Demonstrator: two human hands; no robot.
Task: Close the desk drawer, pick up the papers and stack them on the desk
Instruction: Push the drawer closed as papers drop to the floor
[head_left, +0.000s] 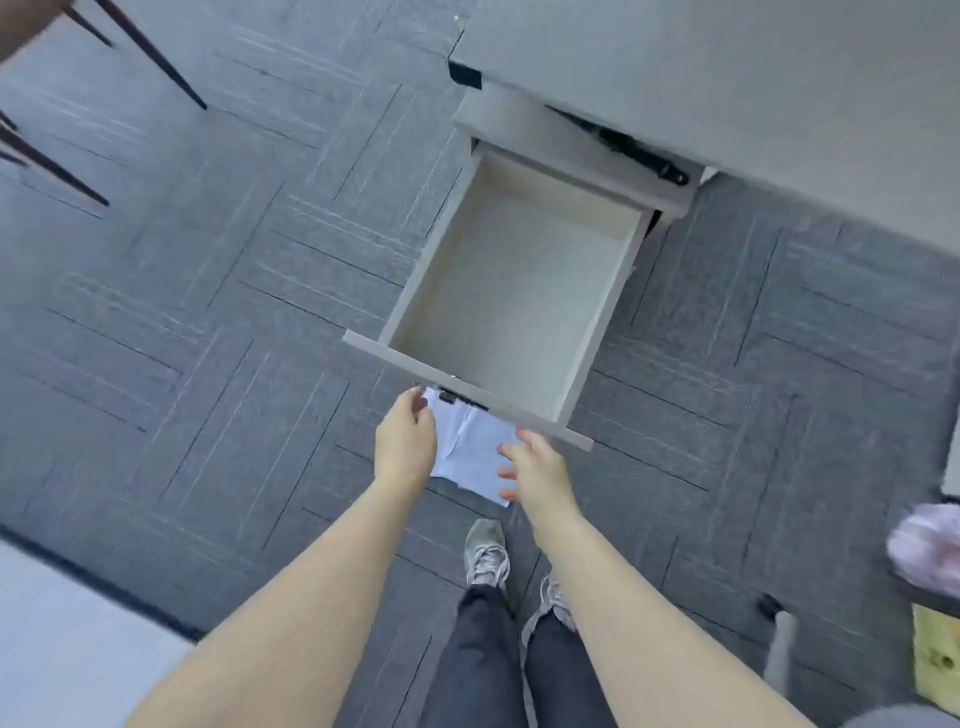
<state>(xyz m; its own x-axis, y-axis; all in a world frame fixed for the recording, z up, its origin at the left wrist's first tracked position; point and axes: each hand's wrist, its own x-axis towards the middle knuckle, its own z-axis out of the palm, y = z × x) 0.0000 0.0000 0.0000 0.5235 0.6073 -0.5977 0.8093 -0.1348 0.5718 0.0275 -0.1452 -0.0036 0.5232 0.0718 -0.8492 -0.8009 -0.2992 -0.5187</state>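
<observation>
My left hand (406, 442) and right hand (535, 470) hung loose, fingers spread, gripping nothing, flanking papers (470, 452) on carpet (208, 312) at lower centre. Drawer (511, 291) gaped empty mid-frame. Desk (727, 93) upper right. All 3 steps seemingly left.

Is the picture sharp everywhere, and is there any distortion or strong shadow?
Head view: light is soft and even, no hard shadows or glare. The wide lens bends the carpet lines toward the edges. The drawer is fairly sharp; the hands, left hand and right hand, and the papers are slightly soft; the pink object at the right edge is blurred.
</observation>
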